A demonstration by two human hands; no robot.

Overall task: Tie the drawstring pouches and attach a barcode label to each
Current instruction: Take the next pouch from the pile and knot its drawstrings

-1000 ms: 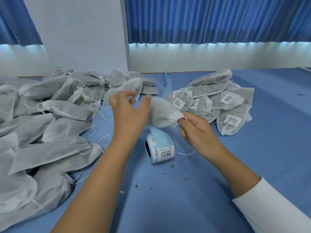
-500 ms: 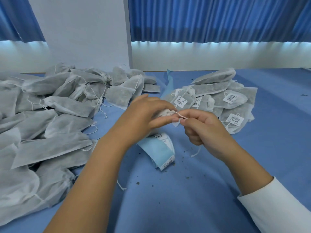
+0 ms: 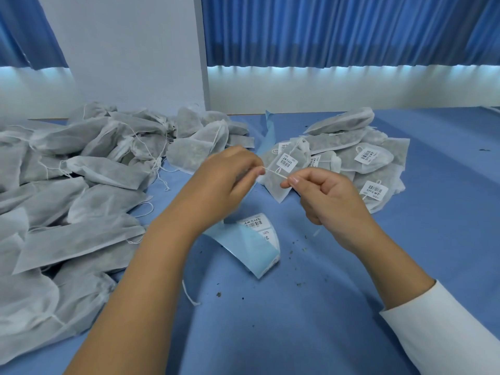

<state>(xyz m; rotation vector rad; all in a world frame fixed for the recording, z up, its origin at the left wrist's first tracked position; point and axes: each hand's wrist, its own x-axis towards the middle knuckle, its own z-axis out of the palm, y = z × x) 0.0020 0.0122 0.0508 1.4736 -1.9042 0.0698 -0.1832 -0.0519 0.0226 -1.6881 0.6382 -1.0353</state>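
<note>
My left hand [image 3: 227,182] curls round a grey drawstring pouch [image 3: 241,176], which is almost wholly hidden in the palm, and pinches one end of its white drawstring [image 3: 273,172]. My right hand [image 3: 324,196] pinches the other end, so the string is stretched taut between the two hands above the table. Below the hands a roll of barcode labels [image 3: 257,239] on blue backing lies on the blue table [image 3: 311,320]. A pile of unlabelled pouches [image 3: 81,185] fills the left side. A smaller pile of labelled pouches [image 3: 365,161] sits at the right.
Small dark crumbs [image 3: 297,250] are scattered on the table around the label roll. A loose bit of white string [image 3: 189,293] lies near my left forearm. A white wall pillar [image 3: 130,50] and blue curtains [image 3: 351,28] stand behind the table.
The hands first held the pouch spread between them, then closed together over it. Now they have drawn apart, pulling the drawstring taut, and the label roll has tipped over flat.
</note>
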